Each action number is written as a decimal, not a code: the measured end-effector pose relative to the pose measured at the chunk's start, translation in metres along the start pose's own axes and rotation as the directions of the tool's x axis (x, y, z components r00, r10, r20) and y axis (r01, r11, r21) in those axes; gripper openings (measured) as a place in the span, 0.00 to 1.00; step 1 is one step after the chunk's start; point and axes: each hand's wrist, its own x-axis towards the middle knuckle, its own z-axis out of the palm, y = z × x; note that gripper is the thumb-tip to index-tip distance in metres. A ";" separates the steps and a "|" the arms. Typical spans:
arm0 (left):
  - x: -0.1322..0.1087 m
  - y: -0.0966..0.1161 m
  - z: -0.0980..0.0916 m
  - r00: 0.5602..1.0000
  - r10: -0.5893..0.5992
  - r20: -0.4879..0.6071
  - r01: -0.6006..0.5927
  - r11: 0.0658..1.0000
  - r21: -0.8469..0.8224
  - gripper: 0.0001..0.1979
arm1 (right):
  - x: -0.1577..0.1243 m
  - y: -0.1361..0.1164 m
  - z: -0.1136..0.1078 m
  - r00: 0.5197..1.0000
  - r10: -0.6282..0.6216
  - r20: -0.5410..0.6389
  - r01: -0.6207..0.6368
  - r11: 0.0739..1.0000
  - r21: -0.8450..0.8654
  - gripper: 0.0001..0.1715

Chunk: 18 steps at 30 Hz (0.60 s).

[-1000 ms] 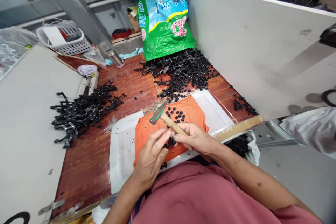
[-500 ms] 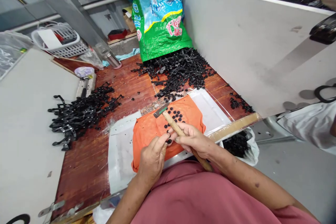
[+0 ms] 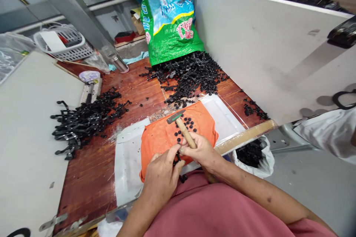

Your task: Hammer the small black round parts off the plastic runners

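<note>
My right hand is closed around the wooden handle of a hammer, whose dark head with a green mark hangs above an orange cloth. My left hand pinches a small black plastic part; a black end of it sticks out below the fingers. The fingertips of both hands meet at the part, so much of it is hidden. Several small round black caps lie on the cloth, just beyond my hands.
A heap of black plastic pieces spills from a green and blue bag. Another black pile lies at left. White boards wall the bench on both sides. A thermos and a basket stand at the back left.
My hands have come lower and closer together, and the left hand has turned, with a longer black part now showing in it. The hammer has shifted slightly right and tilted.
</note>
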 end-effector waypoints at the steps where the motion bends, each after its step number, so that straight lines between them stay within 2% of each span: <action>1: -0.001 -0.001 0.001 1.000 -0.016 -0.012 0.016 0.999 0.028 0.18 | -0.002 0.001 0.000 1.000 -0.017 -0.014 0.017 1.000 -0.020 0.16; 4: -0.002 0.000 0.003 0.997 -0.061 -0.046 0.061 0.998 -0.015 0.14 | -0.006 0.003 0.002 0.995 -0.082 -0.062 0.074 0.991 -0.113 0.13; 7: 0.002 0.005 -0.003 0.996 -0.086 -0.019 0.083 0.989 -0.121 0.10 | -0.009 0.003 0.005 0.990 -0.117 -0.074 0.103 0.979 -0.174 0.12; 11: 0.011 0.004 -0.011 0.991 -0.135 0.014 0.135 0.969 -0.206 0.14 | -0.009 0.001 0.004 0.989 -0.141 -0.049 0.128 0.972 -0.199 0.12; 15: 0.026 -0.017 -0.008 0.957 -0.290 -0.027 0.271 0.919 -0.287 0.17 | -0.011 -0.006 -0.009 0.990 -0.142 -0.019 0.129 0.940 -0.315 0.09; 18: 0.040 -0.035 -0.001 0.938 -0.344 -0.042 0.319 0.904 -0.286 0.16 | -0.019 -0.013 -0.031 0.975 -0.217 -0.053 0.160 0.844 -0.511 0.08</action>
